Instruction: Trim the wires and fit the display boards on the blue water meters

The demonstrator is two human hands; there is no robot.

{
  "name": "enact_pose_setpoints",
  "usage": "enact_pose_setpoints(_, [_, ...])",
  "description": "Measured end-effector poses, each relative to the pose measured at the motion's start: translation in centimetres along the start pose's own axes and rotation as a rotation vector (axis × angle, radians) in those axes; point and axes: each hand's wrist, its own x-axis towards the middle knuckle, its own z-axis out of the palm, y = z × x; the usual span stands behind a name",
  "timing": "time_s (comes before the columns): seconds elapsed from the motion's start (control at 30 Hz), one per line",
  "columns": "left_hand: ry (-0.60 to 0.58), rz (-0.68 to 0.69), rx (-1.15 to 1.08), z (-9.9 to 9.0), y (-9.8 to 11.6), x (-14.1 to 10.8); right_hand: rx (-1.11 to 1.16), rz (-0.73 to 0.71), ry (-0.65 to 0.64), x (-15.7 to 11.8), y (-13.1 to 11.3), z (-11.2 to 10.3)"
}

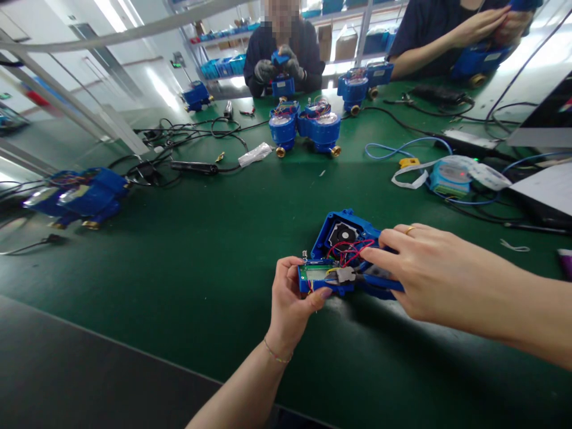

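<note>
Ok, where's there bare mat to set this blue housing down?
Bare green mat lies left of the left hand, between the blue housing and the meters at the far left. Another free strip runs ahead, before the two meters. The right side is crowded with cables and a small box.
</note>
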Motion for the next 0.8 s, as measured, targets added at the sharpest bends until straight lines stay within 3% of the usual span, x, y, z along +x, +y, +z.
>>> enact_pose_setpoints(0.23, [-0.012, 0.010, 0.029, 0.0, 0.1, -0.1, -0.016, 0.020, 0.023, 0.1, 0.0, -0.3])
enact_pose_setpoints(0.43, [-0.022, 0.047, 0.073, -0.1, 0.2, -0.1, 0.005, -0.005, -0.081, 1.2, 0.9, -1.7])
enact_pose_setpoints(0.67, [-0.029, 0.021, 0.042, 0.1, 0.4, -0.1, 0.071, -0.020, -0.183, 1.0, 1.0, -1.0])
enact_pose_setpoints(0.8, [-0.007, 0.027, 0.042, 0.0, 0.4, -0.1, -0.011, -0.038, -0.136, 0.6, 0.4, -1.3])
